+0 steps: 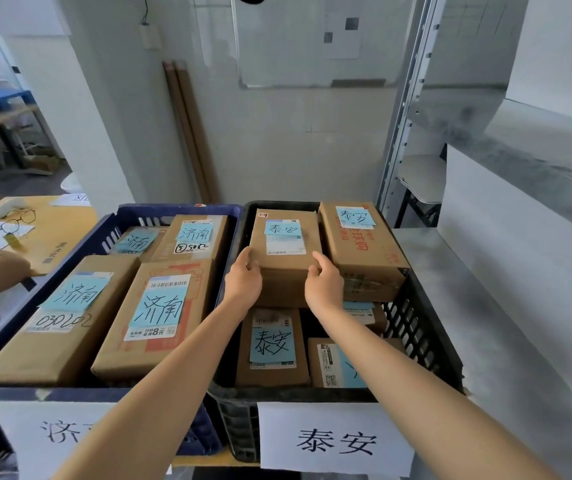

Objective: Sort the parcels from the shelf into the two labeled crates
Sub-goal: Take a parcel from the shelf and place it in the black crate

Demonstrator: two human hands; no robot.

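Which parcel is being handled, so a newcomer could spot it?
Start at the black crate on the right, tagged 泰安. The parcel sits at its far left corner. Only it is gripped at its near corners by the left hand and right hand.

The parcels (284,268) were matt brown cardboard with pale blue paper notes (282,229) stuck on. The black crate (416,323) and blue crate (159,208) were latticed plastic, fairly matt. White paper labels (336,441) were smooth. The shelf upright (405,109) seemed dull grey metal.
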